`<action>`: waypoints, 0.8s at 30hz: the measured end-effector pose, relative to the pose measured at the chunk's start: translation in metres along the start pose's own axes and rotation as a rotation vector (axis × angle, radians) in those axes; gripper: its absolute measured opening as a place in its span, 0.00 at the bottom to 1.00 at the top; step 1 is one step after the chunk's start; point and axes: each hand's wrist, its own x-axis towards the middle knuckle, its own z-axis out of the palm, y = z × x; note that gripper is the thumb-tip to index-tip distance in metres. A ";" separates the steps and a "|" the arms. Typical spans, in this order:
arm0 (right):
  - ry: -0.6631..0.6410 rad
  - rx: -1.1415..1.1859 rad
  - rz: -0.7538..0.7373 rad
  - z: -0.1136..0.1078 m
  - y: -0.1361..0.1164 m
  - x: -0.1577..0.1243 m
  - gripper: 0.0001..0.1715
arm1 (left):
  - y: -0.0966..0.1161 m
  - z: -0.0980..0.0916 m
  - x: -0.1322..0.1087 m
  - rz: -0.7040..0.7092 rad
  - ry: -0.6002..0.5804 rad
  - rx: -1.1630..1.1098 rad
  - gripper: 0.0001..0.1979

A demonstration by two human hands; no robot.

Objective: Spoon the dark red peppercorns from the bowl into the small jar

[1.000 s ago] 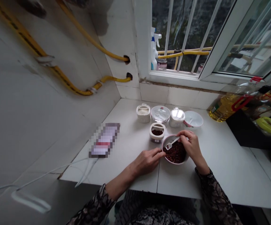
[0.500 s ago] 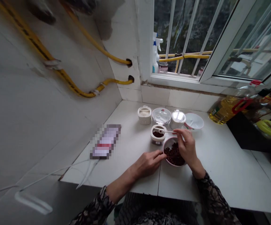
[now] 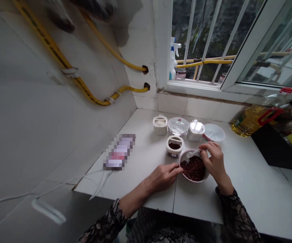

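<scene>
A white tiled table fills the corner of a kitchen under a barred window, with a spray bottle on the sill. Yellow pipes run along the grey wall on the left and pass into holes beside the window. A white cable trails off the table's left edge, near a blurred packet. At the back stand two small lidded jars, a clear lid between them and a white dish; a bottle of oil lies to the right.

Near the front edge sits a pink bowl full of dark red grains, just beside an open jar holding the same. The left hand rests flat and loose, fingertips against the bowl's left rim. The right hand is pinched on a small white spoon at the bowl's far rim.

Half a second ago the spoon hung over the open jar; now it is back above the bowl. The left hand has stayed at the rim, and the view has swung slightly.
</scene>
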 end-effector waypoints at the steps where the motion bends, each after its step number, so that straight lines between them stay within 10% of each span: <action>1: -0.056 -0.021 -0.031 0.002 0.000 0.000 0.10 | 0.000 0.000 0.000 0.000 0.004 0.003 0.16; 8: -0.265 0.043 0.054 0.012 -0.008 -0.005 0.12 | 0.000 0.000 -0.001 -0.003 -0.011 -0.014 0.17; 24: -0.127 0.226 0.402 0.005 -0.003 0.000 0.11 | -0.001 -0.001 -0.001 0.012 0.001 -0.020 0.15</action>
